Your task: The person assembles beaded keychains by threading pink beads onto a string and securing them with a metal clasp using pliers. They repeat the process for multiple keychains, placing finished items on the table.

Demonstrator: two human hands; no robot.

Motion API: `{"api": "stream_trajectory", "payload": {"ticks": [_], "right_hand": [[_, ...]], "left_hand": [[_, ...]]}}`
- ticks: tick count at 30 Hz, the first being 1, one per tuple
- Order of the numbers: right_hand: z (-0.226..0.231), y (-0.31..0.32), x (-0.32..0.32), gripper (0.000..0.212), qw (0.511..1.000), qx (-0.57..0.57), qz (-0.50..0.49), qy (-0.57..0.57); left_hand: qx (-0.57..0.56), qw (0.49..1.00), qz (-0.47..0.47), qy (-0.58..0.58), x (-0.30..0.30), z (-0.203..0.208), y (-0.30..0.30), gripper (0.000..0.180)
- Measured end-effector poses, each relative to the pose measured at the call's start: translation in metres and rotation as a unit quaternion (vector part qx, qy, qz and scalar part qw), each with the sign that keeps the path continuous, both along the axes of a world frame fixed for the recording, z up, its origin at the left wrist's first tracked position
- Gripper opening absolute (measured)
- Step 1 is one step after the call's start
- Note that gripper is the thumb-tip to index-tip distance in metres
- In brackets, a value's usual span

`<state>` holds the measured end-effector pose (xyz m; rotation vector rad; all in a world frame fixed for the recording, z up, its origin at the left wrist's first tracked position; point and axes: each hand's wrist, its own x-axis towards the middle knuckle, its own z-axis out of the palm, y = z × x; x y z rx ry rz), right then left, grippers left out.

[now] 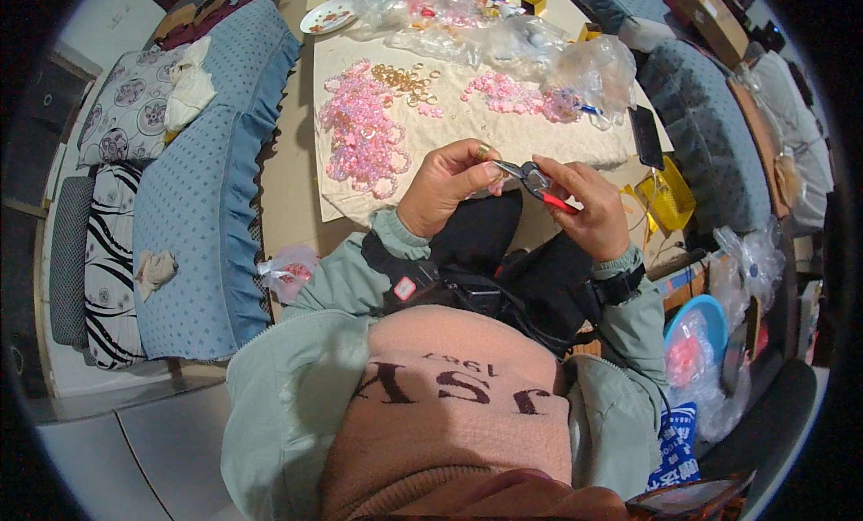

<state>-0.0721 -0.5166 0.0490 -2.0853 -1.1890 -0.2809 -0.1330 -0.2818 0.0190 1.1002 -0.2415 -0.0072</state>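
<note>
My left hand point(447, 181) is closed in a pinch above my lap, at the table's near edge. A bit of a pink beaded piece point(495, 187) shows below its thumb; the rest is hidden by the fingers. A gold-coloured band point(483, 151) sits at the index finger. My right hand point(589, 206) is wrapped round a pair of pliers point(559, 202) with red handles. The dark jaws point left and reach the left thumb tip. Whether they grip something there is too small to tell. Beyond my left hand lies a heap of pink bead strings point(360, 134).
Gold-coloured rings point(413, 82) lie beside the heap on the cloth-covered table point(548, 145). Farther back are more pink beads point(508, 93), clear plastic bags point(530, 43) and a plate point(329, 16). A phone point(645, 136) and a yellow basket point(670, 195) are at the right. Blue-covered sofas point(211, 188) flank the table.
</note>
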Motion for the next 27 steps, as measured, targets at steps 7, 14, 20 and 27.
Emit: {"api": "stream_trajectory", "payload": {"ticks": [7,14,20,27], "right_hand": [[-0.001,-0.003,0.001,0.058,0.998,0.02,0.022,0.064],[0.003,-0.004,0.006,0.056,0.996,-0.017,-0.05,-0.069],[0.005,0.002,0.005,0.06,0.993,0.003,-0.083,-0.084],[0.006,0.0,0.011,0.061,0.991,0.026,-0.105,-0.077]], "left_hand": [[0.008,1.0,-0.021,0.015,0.0,-0.001,0.004,0.012],[0.134,0.989,0.06,0.025,0.004,0.008,0.005,0.016],[0.271,0.947,0.152,-0.082,0.013,0.023,0.006,0.014],[0.397,0.865,0.249,-0.18,0.021,0.036,0.014,0.012]]}}
